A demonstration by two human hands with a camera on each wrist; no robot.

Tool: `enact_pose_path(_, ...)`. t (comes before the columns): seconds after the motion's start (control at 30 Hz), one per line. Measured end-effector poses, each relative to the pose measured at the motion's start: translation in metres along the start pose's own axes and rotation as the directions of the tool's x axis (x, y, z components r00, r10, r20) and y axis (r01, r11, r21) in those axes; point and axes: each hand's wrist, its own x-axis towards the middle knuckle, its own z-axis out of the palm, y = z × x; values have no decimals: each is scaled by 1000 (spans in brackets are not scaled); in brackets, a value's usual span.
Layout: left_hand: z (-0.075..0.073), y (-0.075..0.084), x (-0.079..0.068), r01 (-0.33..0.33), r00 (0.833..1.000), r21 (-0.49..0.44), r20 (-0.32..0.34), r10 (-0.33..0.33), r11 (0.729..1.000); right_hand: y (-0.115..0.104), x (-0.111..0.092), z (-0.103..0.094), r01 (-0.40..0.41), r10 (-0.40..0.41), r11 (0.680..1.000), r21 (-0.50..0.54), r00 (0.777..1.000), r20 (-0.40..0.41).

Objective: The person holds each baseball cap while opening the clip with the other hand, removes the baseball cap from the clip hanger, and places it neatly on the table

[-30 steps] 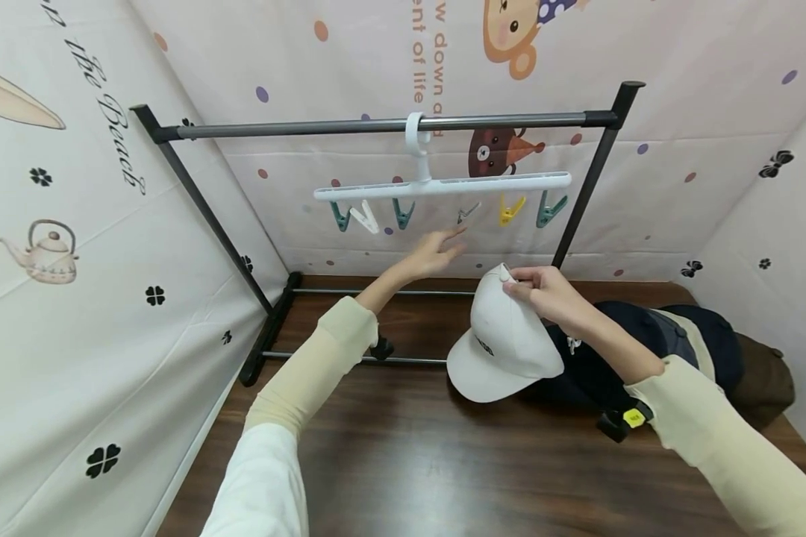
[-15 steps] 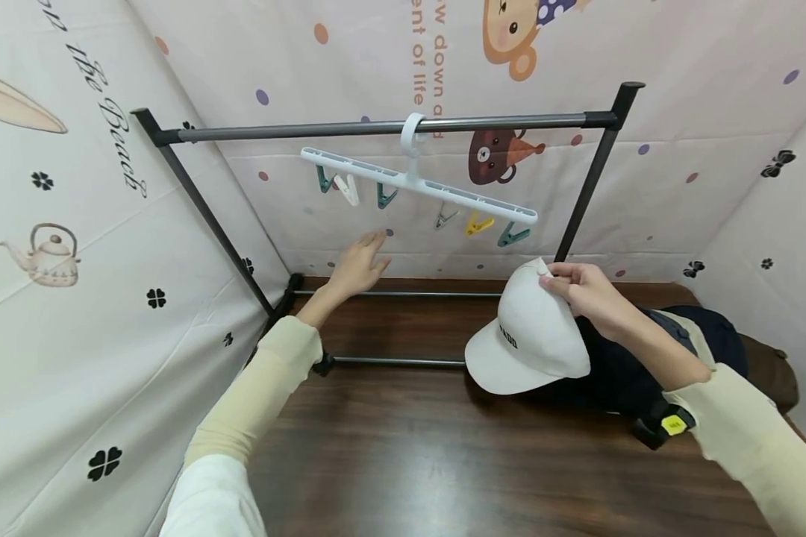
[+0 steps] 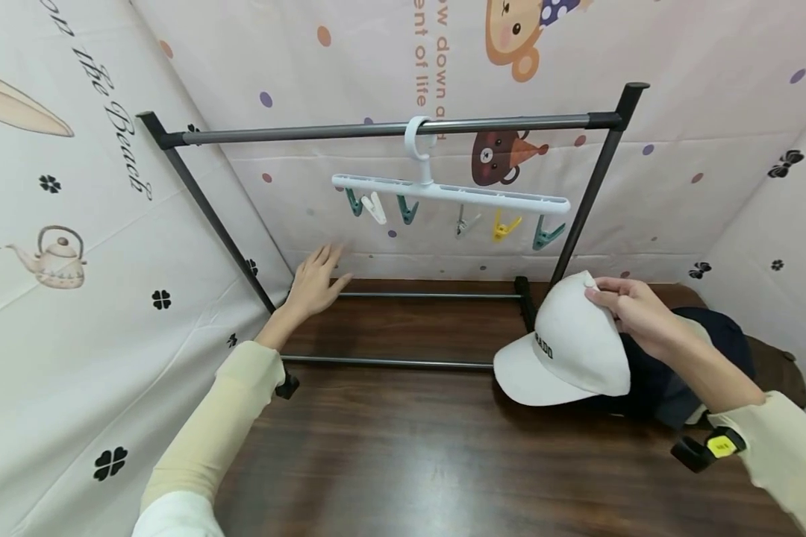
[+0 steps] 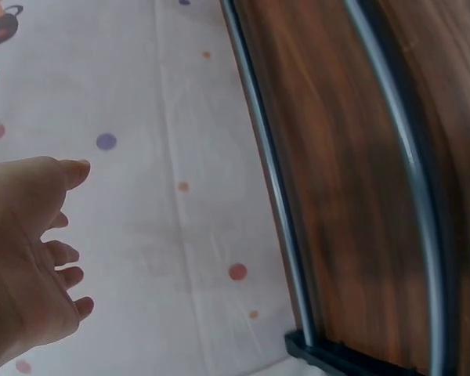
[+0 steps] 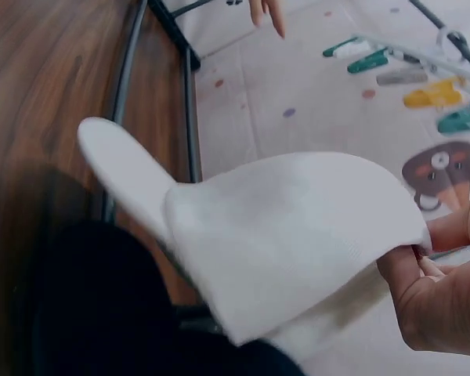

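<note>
My right hand (image 3: 634, 309) pinches a white baseball cap (image 3: 571, 347) at the top of its crown, with the brim pointing down and left. In the right wrist view, thumb and fingers grip the edge of the cap (image 5: 298, 219). My left hand (image 3: 314, 283) is lifted at the left side of the rack, its fingers apart and touching nothing; the left wrist view also shows that hand (image 4: 31, 251) holding nothing. Between and above the hands, a white clip hanger (image 3: 450, 192) hangs from the rack's bar, carrying several clips, among them a yellow clip (image 3: 504, 226) and a white clip (image 3: 375, 208).
A black metal rack (image 3: 309, 134) stands against the printed cloth wall. Its lower rails (image 3: 389, 363) run just above the brown wood floor (image 3: 403, 447). Several dark caps (image 3: 719, 343) lie in a row at the right, partly behind the white cap and right arm.
My left hand has moved left and down, away from the clips. The hanger has swung about. My right hand has carried the white cap to the right.
</note>
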Motion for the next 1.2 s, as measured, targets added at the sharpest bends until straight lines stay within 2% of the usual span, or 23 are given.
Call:
enact_pose_path(0.2, 4, -11, -15, 12, 1000, -10, 10, -12, 1000, 23, -8, -13, -23, 23, 999, -34, 1000, 8)
enact_pose_path(0.33, 8, -18, -22, 3, 1000, -15, 6, -3, 1000, 35, -11, -20, -34, 33, 994, -106, 999, -6)
enact_pose_path(0.53, 12, -27, -29, 18, 1000, 0, 2, -18, 1000, 48, -15, -29, -105, 83, 964, -245, 992, -97)
enact_pose_path(0.73, 16, -34, -33, 38, 998, -13, 41, -37, 999, 59, -19, -32, -123, 64, 925, -359, 983, -170)
enact_pose_path(0.9, 15, -36, -36, 52, 998, -32, 33, -51, 998, 68, -21, -37, -113, 13, 880, -461, 977, -214)
enact_pose_path(1.0, 16, -37, -36, 48, 998, -34, 29, -47, 998, 72, -22, -38, -101, -33, 839, -534, 971, -236)
enact_pose_path(1.1, 17, -39, -37, 46, 998, -31, 33, -45, 998, 73, -22, -34, -76, -98, 773, -630, 966, -237)
enact_pose_path(1.2, 20, -39, -37, 48, 998, -23, 35, -47, 999, 73, -22, -29, -53, -179, 704, -708, 952, -249)
